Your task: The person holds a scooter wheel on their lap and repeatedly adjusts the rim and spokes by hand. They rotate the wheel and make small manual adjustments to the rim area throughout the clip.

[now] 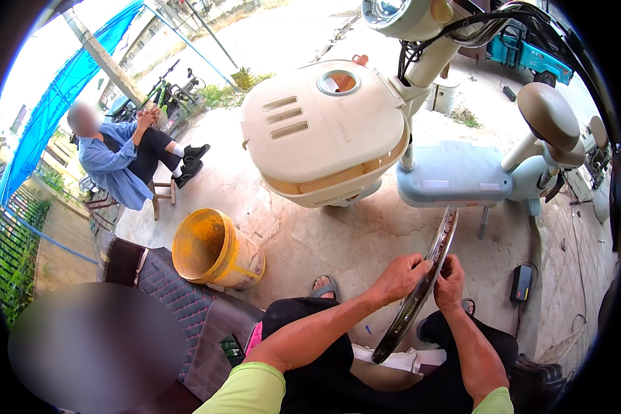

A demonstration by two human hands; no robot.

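Between my hands is a long, thin, curved piece (421, 293), dark and shiny with small holes or dots along it, like a rim seen nearly edge-on. It stands tilted, its upper end leaning right and its lower end down between my knees. My left hand (401, 277) is closed on its left side near the middle, thumb and fingers pressed to the edge. My right hand (450, 283) grips the opposite side, its fingers partly hidden behind the piece. Beneath its lower end, a whitish, cream-coloured object (393, 362) lies between my legs.
Ahead stands a cream electric scooter body with a basket-like box (324, 131) and a pale blue footboard (455, 172). A yellow bucket (245, 265) is at left, beside a quilted seat (179, 303). A black charger-like box (521, 283) lies right. Another person (121, 155) sits far left.
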